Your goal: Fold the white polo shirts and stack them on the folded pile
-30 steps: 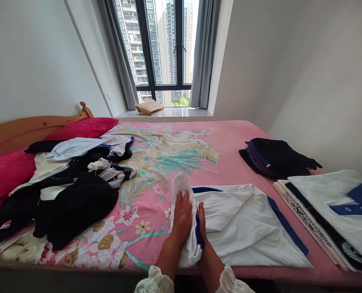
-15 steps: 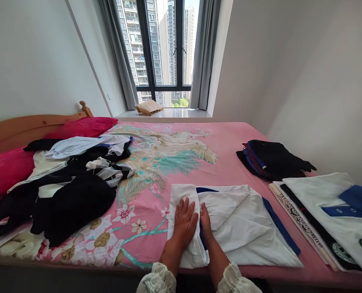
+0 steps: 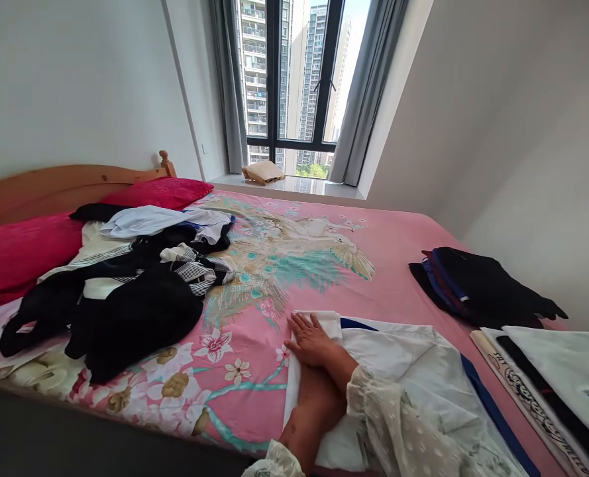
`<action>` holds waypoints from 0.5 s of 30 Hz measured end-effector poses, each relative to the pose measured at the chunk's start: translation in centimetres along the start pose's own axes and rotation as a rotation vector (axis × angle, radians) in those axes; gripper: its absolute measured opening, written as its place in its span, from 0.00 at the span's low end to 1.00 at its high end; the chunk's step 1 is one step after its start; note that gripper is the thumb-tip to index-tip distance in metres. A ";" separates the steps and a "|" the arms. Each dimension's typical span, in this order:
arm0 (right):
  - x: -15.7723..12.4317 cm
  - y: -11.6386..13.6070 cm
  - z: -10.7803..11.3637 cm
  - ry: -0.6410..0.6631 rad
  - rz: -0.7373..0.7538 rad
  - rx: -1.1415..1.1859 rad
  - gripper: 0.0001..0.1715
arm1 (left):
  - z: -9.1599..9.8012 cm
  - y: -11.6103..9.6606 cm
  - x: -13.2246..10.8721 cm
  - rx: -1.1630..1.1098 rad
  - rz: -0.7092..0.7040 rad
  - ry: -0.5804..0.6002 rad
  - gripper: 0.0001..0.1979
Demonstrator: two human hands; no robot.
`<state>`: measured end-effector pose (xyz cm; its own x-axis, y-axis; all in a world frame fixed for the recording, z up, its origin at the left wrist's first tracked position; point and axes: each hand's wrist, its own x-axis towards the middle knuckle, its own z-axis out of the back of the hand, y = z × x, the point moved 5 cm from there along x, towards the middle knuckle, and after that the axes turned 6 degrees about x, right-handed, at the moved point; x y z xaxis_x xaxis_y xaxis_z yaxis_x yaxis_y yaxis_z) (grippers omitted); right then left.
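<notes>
A white garment with blue trim (image 3: 408, 371) lies folded on the pink bedsheet (image 3: 374, 232) near the front edge. My right hand (image 3: 311, 338) lies flat on the garment's left folded edge, fingers stretched out and pointing away from me, reaching across in a white dotted sleeve (image 3: 398, 424). My left forearm (image 3: 309, 411) runs up over the garment beneath the right wrist. The left hand itself is hidden under that wrist.
A heap of black, striped and light-blue clothes (image 3: 125, 291) covers the left of the bed by red pillows (image 3: 20, 252). A dark folded stack (image 3: 478, 285) and folded white printed shirts (image 3: 557, 384) lie at the right. A wooden headboard (image 3: 50, 185) is behind, and a window (image 3: 299, 73) beyond.
My right hand has crossed over my left arm and slid up to the garment's far left corner. My left hand has gone out of sight beneath it. The view has shifted right and tilted.
</notes>
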<state>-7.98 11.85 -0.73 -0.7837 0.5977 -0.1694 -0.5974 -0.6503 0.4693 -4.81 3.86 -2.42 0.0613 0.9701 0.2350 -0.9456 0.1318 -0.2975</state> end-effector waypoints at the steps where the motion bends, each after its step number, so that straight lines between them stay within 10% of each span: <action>1: 1.5 -0.9 0.1 0.003 -0.028 -0.004 0.41 | 0.4 -0.1 0.0 -0.007 -0.028 0.020 0.35; 8: 5.7 -4.3 2.0 -0.004 -0.156 0.063 0.40 | 1.2 -0.2 0.4 -0.039 -0.011 0.092 0.38; 15: -2.4 1.9 1.7 -0.170 -0.124 0.080 0.42 | 0.8 -0.4 0.5 0.145 0.054 -0.108 0.36</action>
<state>-6.94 9.95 2.05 -0.6608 0.7457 -0.0852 -0.6670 -0.5314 0.5223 -4.70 4.11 -1.43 -0.0177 0.9464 0.3225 -0.9833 0.0420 -0.1773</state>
